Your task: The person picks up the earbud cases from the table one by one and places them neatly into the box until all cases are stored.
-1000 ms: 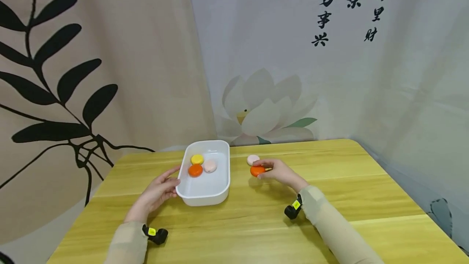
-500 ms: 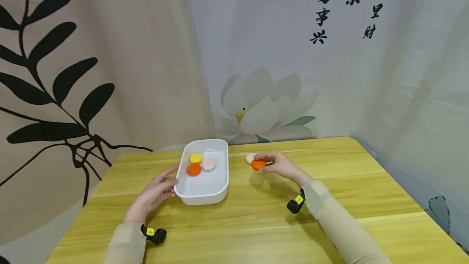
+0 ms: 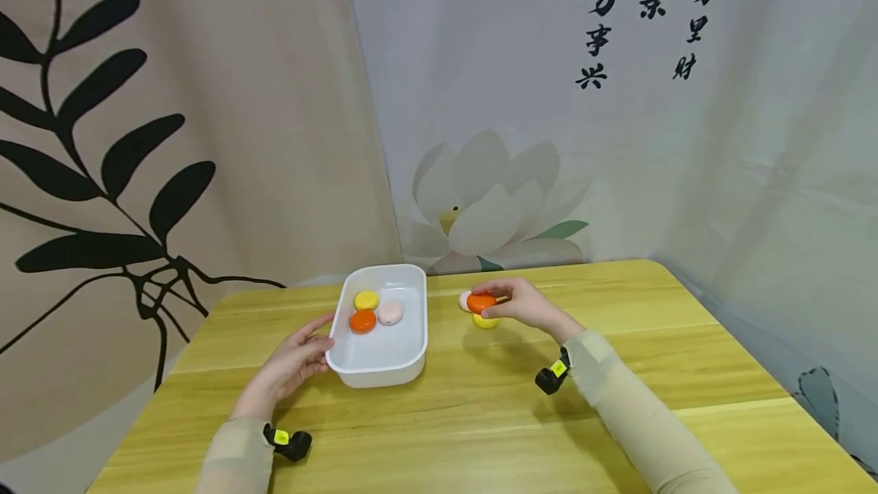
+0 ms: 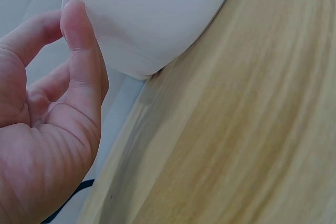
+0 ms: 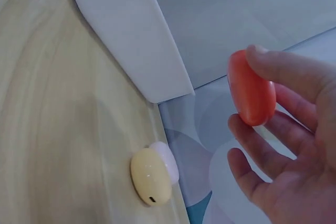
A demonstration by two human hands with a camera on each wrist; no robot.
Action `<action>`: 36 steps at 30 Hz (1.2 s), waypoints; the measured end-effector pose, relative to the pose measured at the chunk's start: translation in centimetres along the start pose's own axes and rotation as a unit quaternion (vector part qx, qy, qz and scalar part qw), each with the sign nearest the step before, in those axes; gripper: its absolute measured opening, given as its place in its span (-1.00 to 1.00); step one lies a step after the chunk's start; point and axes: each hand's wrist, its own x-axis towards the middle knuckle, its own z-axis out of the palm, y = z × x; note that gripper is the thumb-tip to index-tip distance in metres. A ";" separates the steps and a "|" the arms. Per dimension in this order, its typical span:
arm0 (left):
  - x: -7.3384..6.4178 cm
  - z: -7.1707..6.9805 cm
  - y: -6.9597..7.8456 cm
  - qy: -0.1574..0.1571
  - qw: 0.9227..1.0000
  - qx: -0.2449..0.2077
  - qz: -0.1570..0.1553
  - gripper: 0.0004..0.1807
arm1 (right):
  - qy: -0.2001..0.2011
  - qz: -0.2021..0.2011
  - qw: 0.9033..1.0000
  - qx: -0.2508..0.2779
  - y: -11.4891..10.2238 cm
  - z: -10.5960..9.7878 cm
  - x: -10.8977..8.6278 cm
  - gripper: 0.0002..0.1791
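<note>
In the head view, right of centre, grips an orange piece with the right hand, pinching it between thumb and fingers, likely for a sure purchase on a smooth, rounded shape. Just below it in the frame, a yellow piece; just left, a pale piece, both on the wooden table and partly covered from this angle. Left of centre, touches the side of a white tray with the left hand, fingers loosely extended, seemingly to steady it. Inside, toward the tray's upper part, a second yellow piece, a second orange piece and a second pale piece, grouped close together.

In the left wrist view, at upper left, rests the thumb against the tray's edge, other fingers partly hidden behind. Cannot tell how firmly pressed; probably placed at the side to avoid covering the opening.

In the right wrist view, right of centre, holds the orange piece clear of the tabletop, thumb on its upper part. At lower centre, yellow piece in front of pale piece; cannot tell whether touching.
</note>
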 end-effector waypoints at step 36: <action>0.0 -0.1 -0.1 0.001 1.000 -0.001 0.003 -0.27 | 0.008 -0.019 0.999 -0.025 -3.2 -1.4 1.2 -0.55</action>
